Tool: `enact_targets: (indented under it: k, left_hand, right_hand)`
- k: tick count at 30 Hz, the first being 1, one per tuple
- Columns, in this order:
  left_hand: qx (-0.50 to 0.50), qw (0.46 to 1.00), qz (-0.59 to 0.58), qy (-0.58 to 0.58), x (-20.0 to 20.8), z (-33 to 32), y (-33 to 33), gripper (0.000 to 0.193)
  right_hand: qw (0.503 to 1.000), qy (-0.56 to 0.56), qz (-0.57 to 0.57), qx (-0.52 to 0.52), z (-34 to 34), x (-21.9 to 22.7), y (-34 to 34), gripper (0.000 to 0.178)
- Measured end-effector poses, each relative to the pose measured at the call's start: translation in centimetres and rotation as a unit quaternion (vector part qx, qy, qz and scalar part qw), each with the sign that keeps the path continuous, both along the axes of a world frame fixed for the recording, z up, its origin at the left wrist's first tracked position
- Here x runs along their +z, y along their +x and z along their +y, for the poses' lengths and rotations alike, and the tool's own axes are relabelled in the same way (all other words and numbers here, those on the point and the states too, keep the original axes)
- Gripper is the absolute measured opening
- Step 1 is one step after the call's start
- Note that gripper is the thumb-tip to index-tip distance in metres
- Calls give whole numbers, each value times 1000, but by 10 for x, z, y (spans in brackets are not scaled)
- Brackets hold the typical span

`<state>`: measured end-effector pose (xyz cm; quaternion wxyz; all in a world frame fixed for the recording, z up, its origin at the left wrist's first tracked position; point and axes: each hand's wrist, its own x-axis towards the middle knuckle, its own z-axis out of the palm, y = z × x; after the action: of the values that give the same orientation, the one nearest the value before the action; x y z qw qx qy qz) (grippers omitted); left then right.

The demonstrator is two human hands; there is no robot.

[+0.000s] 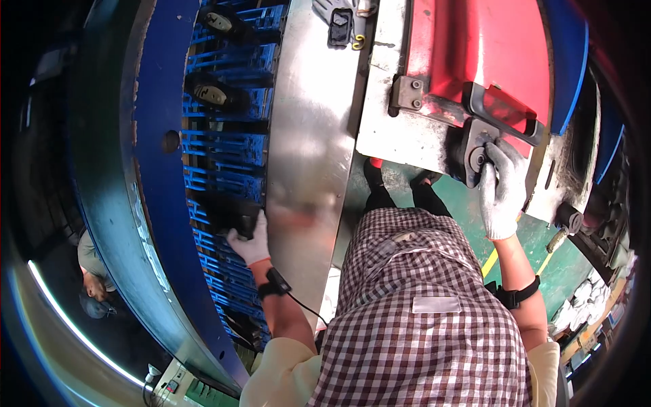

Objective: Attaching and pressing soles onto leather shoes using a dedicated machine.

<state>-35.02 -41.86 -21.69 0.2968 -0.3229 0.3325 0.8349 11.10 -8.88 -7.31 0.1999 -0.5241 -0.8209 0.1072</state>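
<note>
My left hand [252, 243], in a white glove, reaches over a blue slatted rack [227, 149]. Its thumb and fingers close on a black shoe-like piece [234, 216], whose shape is lost in shadow and blur. On the right, my gloved right hand [503, 186] has its fingers bent around the round knob of a dark block [477, 152]. That block sits at the near edge of a machine with a red cover [502, 47]. A black looped handle [502, 112] lies just beyond the fingers.
Two dark shoes [211, 93] with pale insoles rest farther up the rack. A bare metal ledge [305, 136] runs between rack and machine. At its far end lie a grey glove [329, 10] and a black tray [340, 28]. Another person [95, 271] is at the far left.
</note>
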Motion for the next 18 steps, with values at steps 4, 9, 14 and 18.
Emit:
enact_targets:
  k: [4,9,14,18]
  left_hand:
    - [-164,971,65,-160,55,53,87,73]
    - [-395,905,121,104,99,97,150,91]
    - [-524,815,190,157,164,184,223,93]
    - [-662,680,293,114,191,244,275,92]
  right_hand:
    - [999,29,6,17,1,1,1,32]
    - [998,18,41,43,11,17,5,30]
    - [904,-306,237,183,10,67,25,73]
    - [823,-368,387,195,8,104,50,100]
